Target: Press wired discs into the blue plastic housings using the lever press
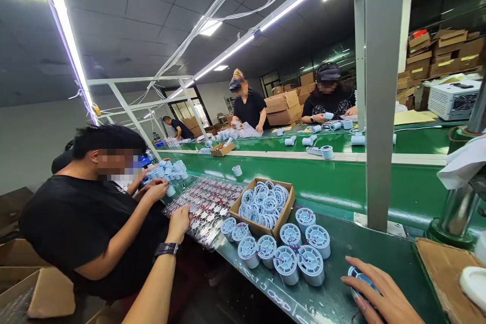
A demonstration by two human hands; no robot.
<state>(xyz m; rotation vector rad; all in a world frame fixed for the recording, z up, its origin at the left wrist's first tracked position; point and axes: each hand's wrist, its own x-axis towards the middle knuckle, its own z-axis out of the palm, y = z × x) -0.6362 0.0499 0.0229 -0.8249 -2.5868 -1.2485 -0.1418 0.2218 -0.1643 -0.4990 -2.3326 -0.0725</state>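
My left hand (179, 223), with a black watch on its wrist, is raised over the near edge of a sheet of dark and silver star-shaped parts (212, 197) with red wires. Its fingers are pinched together; a small pale bit shows at their tips, too little to name. At the lower right, my right hand (379, 288) curls its fingers round a light-blue plastic housing (360, 277) on the green bench, mostly hidden beneath them. Between my hands stand several round light-blue housings (311, 260) with spoked tops and thin dark red wires.
A cardboard box of light-blue rings (266, 205) sits behind the housings. A metal post (383, 96) rises at the right, near a cardboard sheet (440, 278) and a press column (463, 212). A co-worker (87, 223) sits close on my left; others work across the green conveyor (330, 182).
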